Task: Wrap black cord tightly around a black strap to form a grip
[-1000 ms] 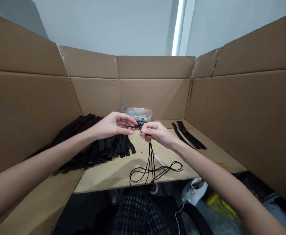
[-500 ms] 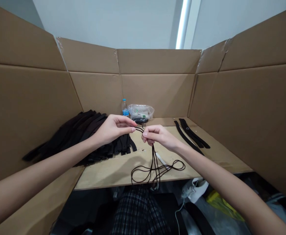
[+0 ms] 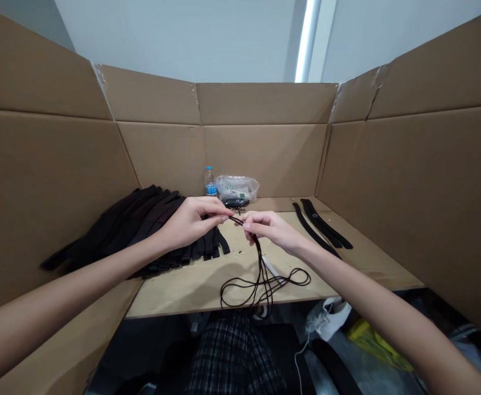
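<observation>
A thin dark cord point(image 3: 260, 269) hangs in several strands from my right hand point(image 3: 271, 229) and spreads in loops over the front of the table, some of it past the edge. My left hand point(image 3: 201, 218) pinches the upper end of the cord between thumb and fingertips. Just to the right, the thumb and fingers of my right hand are closed on the same cord, leaving a short doubled stretch between the hands. Both hands are raised over the table. Beneath the loops lies a white stick-like object point(image 3: 272, 269), partly covered.
Black strips point(image 3: 129, 230) are heaped at the left; several more black strips point(image 3: 318, 219) lie at the right. A water bottle point(image 3: 210, 182) and a clear plastic bag point(image 3: 237, 188) stand at the back of the table point(image 3: 174, 299). Cardboard walls point(image 3: 265, 159) enclose it.
My left hand has closed its fingertips more tightly on the cord and shifted slightly right. The strands below my right hand have swung a little to the right.
</observation>
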`<state>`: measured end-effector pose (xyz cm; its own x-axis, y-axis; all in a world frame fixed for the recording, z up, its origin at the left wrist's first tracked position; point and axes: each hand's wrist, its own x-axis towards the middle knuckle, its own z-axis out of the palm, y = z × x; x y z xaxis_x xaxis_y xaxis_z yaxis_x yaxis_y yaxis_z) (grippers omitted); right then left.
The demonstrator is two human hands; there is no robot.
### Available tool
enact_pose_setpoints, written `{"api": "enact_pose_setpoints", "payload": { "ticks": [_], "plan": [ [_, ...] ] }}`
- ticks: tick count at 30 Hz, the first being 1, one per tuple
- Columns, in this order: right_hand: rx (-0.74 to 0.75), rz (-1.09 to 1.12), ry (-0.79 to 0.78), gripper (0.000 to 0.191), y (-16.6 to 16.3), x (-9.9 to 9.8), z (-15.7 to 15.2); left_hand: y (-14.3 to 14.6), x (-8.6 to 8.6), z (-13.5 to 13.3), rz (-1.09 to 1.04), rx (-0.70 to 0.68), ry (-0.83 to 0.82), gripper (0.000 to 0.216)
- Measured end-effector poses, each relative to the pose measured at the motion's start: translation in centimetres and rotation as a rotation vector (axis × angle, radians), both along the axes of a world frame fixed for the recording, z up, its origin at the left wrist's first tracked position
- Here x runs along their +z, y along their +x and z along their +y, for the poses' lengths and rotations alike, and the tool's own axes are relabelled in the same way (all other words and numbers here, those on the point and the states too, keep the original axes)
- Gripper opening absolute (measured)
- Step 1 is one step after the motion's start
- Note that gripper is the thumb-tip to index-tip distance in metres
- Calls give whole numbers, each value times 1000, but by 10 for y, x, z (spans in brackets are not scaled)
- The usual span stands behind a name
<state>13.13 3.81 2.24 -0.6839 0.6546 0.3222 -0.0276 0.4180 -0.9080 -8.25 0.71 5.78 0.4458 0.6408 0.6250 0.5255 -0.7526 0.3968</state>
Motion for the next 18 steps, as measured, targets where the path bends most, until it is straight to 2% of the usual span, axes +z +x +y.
{"api": "enact_pose_setpoints", "payload": {
  "ticks": [3, 11, 14, 18],
  "plan": [
    [-44, 48, 94, 19, -1, 4, -1, 4, 1, -4, 15, 16, -17, 17],
    [25, -78, 265, 18, -3, 13, -9, 14, 8, -16, 39, -51, -150, 24],
    [6, -126, 262, 19, -4, 14, -11, 16, 11, -19, 41, -55, -177, 23],
    [25, -147, 179, 23, -4, 15, -10, 20, 12, -24, 41, -56, -174, 18]
  ]
}}
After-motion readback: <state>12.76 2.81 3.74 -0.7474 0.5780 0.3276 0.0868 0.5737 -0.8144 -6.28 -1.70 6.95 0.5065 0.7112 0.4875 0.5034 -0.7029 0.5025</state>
